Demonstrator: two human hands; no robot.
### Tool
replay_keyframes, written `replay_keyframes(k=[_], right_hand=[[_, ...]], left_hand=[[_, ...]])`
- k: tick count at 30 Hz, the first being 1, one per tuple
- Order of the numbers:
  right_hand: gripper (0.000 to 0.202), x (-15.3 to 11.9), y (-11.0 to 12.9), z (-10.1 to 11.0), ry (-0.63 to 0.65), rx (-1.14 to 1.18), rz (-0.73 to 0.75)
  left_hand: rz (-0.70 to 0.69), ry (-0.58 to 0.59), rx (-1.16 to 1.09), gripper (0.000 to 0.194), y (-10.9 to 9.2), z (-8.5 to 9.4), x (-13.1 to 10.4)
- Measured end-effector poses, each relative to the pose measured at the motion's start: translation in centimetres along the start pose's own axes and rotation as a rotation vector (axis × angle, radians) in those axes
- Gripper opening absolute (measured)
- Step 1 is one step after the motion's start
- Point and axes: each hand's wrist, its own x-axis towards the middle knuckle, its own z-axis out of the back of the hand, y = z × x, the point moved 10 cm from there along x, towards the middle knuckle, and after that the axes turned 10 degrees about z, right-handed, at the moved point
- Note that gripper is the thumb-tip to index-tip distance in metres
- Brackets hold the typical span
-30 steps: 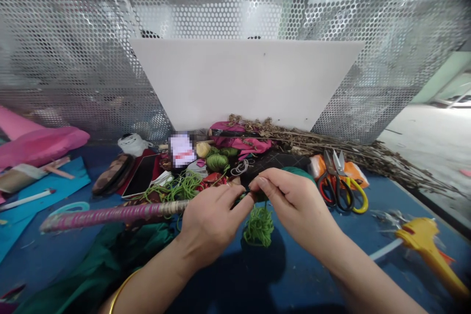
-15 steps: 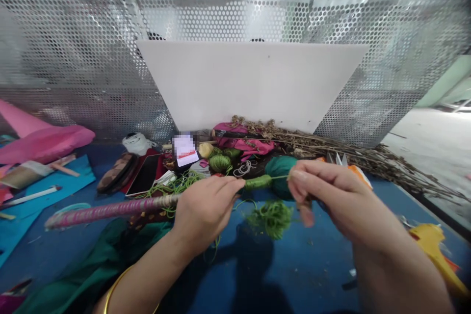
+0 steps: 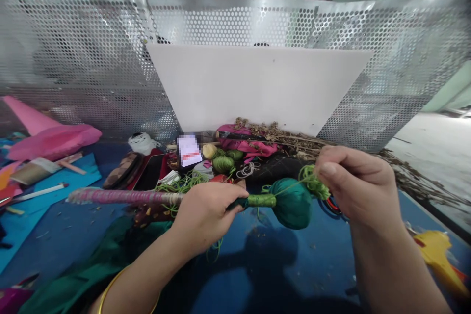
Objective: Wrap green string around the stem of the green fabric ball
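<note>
My left hand (image 3: pixel 208 213) is closed around a stick (image 3: pixel 128 197) wrapped in pink and grey, held level above the table. At the stick's right end sits a round bundle of dark green cloth (image 3: pixel 292 203). Just left of this bundle, green string (image 3: pixel 261 200) is wound tightly around the neck. A strand runs from there to my right hand (image 3: pixel 355 186), whose fingers are pinched on a loose bunch of green yarn (image 3: pixel 314 182). My right fingertips partly cover the bunch.
Balls of green yarn (image 3: pixel 223 164), dry twigs (image 3: pixel 294 143) and pink cloth (image 3: pixel 253 146) lie before a white board (image 3: pixel 257 88). A yellow glue gun (image 3: pixel 437 255) rests at right. Blue sheets (image 3: pixel 79 181) and a pink hat-like shape (image 3: pixel 55 142) are at left. Green cloth (image 3: pixel 91 260) lies in front.
The bunch of yarn, which hung below the stick, is now up at my right fingers. My right hand has moved slightly right, and the green bundle now shows more fully.
</note>
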Motion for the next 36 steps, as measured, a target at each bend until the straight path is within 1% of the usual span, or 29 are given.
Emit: replay_keyframes(k=[2,4,5,6,7,8,9,12,13,14,15,16,17,18,19,20,21,23,24,26,28,30,31,33,35,36], right_hand=[[0.009,-0.3,0.8,-1.0,0.060,0.015,0.037],[0.010,-0.4,1.6,-0.8,0.037,0.019,0.060],[0.009,-0.4,2.1,-0.5,0.015,0.019,0.081],[0.008,-0.3,2.8,-0.3,0.022,0.020,0.105],[0.008,-0.3,3.4,-0.5,0.065,0.030,0.127],[0.009,-0.3,4.0,-1.0,0.154,0.055,0.145],[0.010,-0.5,4.5,-1.9,0.291,0.086,0.150],[0.019,-2.3,4.8,-4.9,0.765,0.193,0.096],[0.022,-3.0,4.3,-5.4,0.882,0.199,0.065],[0.025,-3.5,3.4,-5.7,0.965,0.157,0.021],[0.026,-3.7,1.9,-5.8,1.012,0.060,-0.033],[0.027,-3.8,0.0,-5.7,1.031,-0.092,-0.095],[0.025,-3.8,-2.1,-5.2,1.023,-0.284,-0.156],[0.022,-3.5,-3.9,-4.6,0.981,-0.489,-0.204],[0.019,-3.1,-5.2,-4.0,0.912,-0.667,-0.223],[0.014,-2.9,-5.9,-3.9,0.843,-0.774,-0.212],[0.012,-2.7,-5.9,-4.6,0.772,-0.788,-0.155],[0.027,-3.1,-5.2,-7.3,0.707,-0.649,-0.021],[0.025,-3.3,-4.9,-8.4,0.651,-0.570,0.002],[0.017,-3.6,-4.3,-10.3,0.544,-0.439,0.001],[0.007,-4.0,-3.7,-11.6,0.473,-0.343,-0.037],[0.017,-4.2,-2.6,-11.8,0.398,-0.339,-0.044],[0.020,-4.2,-1.7,-11.7,0.360,-0.358,-0.013],[0.017,-4.2,0.7,-11.3,0.301,-0.364,0.104],[0.015,-4.4,2.3,-11.5,0.313,-0.248,0.188],[0.016,-4.5,2.5,-11.9,0.338,-0.138,0.193]], left_hand=[[0.080,0.066,-0.024,0.023,0.5,-0.8,0.1],[0.216,0.105,-0.096,0.023,1.5,-1.2,0.3],[0.293,0.106,-0.149,0.022,2.2,-1.1,0.4],[0.363,0.096,-0.207,0.020,2.9,-1.0,0.4],[0.419,0.075,-0.267,0.018,3.5,-0.7,0.5],[0.457,0.044,-0.327,0.016,4.1,-0.3,0.6],[0.480,0.008,-0.384,0.014,4.6,0.1,0.7],[0.520,-0.089,-0.543,0.015,5.7,1.3,0.7],[0.534,-0.109,-0.589,0.016,6.0,1.6,0.7],[0.545,-0.125,-0.628,0.017,6.2,1.8,0.6],[0.554,-0.136,-0.658,0.018,6.3,2.0,0.6],[0.559,-0.147,-0.678,0.018,6.3,2.3,0.5],[0.561,-0.153,-0.691,0.018,6.2,2.4,0.5],[0.558,-0.156,-0.696,0.017,6.0,2.5,0.4],[0.551,-0.157,-0.695,0.016,5.8,2.6,0.4],[0.539,-0.152,-0.691,0.015,5.5,2.6,0.3],[0.523,-0.144,-0.682,0.015,5.2,2.5,0.3],[0.493,-0.124,-0.661,0.015,4.7,2.3,0.2],[0.480,-0.115,-0.654,0.015,4.5,2.1,0.1],[0.455,-0.100,-0.648,0.015,4.2,1.9,0.1],[0.445,-0.122,-0.635,0.015,4.2,2.0,0.2],[0.447,-0.175,-0.626,0.015,4.5,2.5,0.2],[0.450,-0.201,-0.628,0.016,4.7,2.7,0.3],[0.448,-0.232,-0.649,0.016,4.9,2.9,0.3],[0.448,-0.223,-0.668,0.015,4.9,2.7,0.4],[0.455,-0.209,-0.671,0.015,4.9,2.4,0.4]])
